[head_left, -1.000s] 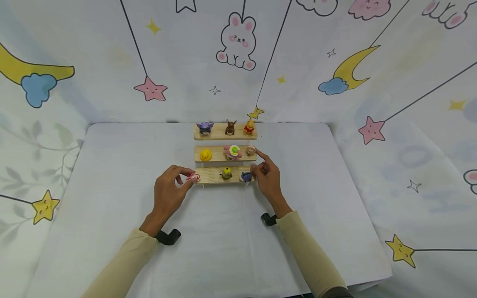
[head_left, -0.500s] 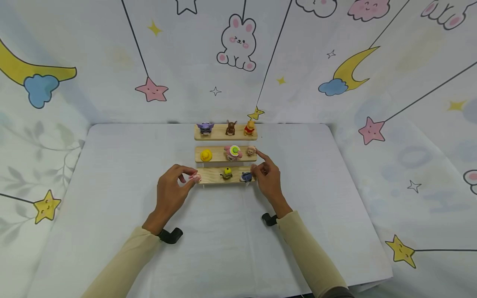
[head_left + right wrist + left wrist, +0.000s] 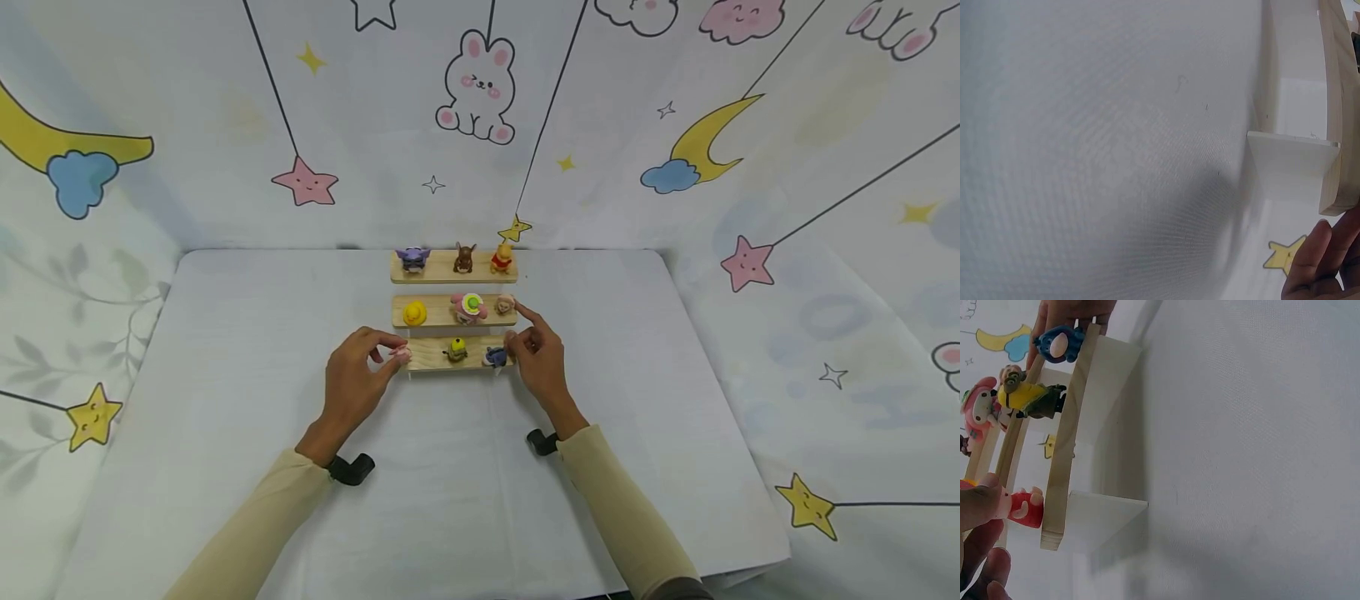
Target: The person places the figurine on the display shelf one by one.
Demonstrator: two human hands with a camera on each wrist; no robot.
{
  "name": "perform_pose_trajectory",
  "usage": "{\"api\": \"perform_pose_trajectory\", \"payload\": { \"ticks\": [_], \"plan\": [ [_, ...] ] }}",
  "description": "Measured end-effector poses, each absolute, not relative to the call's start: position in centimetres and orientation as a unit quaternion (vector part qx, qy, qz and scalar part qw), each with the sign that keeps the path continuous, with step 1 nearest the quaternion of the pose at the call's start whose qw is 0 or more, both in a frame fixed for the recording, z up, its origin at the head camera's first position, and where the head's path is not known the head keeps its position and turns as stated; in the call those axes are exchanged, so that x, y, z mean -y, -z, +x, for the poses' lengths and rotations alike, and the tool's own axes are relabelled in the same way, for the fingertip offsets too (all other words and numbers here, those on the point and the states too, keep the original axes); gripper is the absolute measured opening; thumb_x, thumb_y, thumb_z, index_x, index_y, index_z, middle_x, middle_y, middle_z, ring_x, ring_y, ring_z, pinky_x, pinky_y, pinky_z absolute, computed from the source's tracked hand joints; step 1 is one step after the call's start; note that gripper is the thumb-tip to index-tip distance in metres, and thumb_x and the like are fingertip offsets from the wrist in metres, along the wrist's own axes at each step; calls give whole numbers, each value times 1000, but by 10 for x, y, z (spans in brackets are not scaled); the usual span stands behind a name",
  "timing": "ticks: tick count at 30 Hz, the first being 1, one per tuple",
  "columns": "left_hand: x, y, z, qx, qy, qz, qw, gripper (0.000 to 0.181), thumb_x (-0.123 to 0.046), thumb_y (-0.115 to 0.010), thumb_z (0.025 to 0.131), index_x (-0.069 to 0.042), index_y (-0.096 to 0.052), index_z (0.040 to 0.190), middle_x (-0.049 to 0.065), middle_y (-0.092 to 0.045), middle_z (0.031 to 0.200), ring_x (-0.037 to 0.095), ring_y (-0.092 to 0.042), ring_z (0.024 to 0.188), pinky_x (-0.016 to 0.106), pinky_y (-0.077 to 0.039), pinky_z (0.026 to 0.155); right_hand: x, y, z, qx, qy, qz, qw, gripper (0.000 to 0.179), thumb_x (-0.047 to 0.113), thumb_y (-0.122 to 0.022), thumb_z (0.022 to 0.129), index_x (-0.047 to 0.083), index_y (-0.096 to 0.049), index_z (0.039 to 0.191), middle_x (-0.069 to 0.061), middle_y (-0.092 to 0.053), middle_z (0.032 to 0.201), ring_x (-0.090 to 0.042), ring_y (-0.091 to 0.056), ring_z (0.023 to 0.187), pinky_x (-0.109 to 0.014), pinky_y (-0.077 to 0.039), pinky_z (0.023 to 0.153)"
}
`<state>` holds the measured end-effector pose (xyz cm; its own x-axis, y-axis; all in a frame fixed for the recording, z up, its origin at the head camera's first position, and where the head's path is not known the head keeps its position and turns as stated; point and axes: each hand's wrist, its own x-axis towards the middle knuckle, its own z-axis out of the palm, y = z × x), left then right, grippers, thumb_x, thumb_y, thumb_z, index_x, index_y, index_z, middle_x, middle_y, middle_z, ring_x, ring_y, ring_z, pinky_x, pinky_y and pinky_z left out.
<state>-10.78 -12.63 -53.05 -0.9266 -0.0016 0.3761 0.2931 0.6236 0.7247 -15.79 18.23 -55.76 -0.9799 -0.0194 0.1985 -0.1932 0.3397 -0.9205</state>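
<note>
My left hand (image 3: 354, 375) pinches a small figurine (image 3: 1027, 509) with a red body and a pale pink head between thumb and fingers. Its base is right at the left end of the lowest wooden shelf (image 3: 427, 357) of a three-tier display stand. On that shelf stand a yellow minion figurine (image 3: 456, 350) in the middle and a blue donkey figurine (image 3: 495, 357) at the right. My right hand (image 3: 545, 367) rests at the stand's right side, its index finger extended to the end of the middle shelf (image 3: 442, 310) and its thumb by the lowest shelf's end.
The middle shelf bears a yellow figurine (image 3: 414, 312), a pink-hooded one (image 3: 468, 307) and a small pale one (image 3: 505, 303). On the top shelf (image 3: 438, 268) sit purple (image 3: 412, 258), brown (image 3: 463, 257) and red-shirted bear (image 3: 501, 257) figurines. White brackets (image 3: 1100, 515) support the shelves.
My left hand has moved a little to the right with the red and pink figurine, farther over the lowest shelf's left end. The right hand stays in place.
</note>
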Motion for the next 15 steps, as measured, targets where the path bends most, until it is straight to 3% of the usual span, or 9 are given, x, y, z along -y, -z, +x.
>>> {"api": "perform_pose_trajectory", "payload": {
  "ticks": [9,15],
  "plan": [
    [121,529,-110,884,429,-92,162,26,-17,-89,87,-14,-82,111,3,-78,100,19,-60,77,31,-42,65,-182,555,-158,823,-561,62,72,53,13,-67,105,39,-58,151,-11,-71,80,-17,-59,63,-26,-43,54],
    [118,530,-112,882,431,-99,164,27,-15,-89,87,-15,-82,112,5,-79,102,19,-62,78,31,-42,65,-182,556,-158,822,-561,61,75,52,14,-67,106,40,-58,150,-11,-71,80,-17,-59,63,-25,-43,54]
  ]
}}
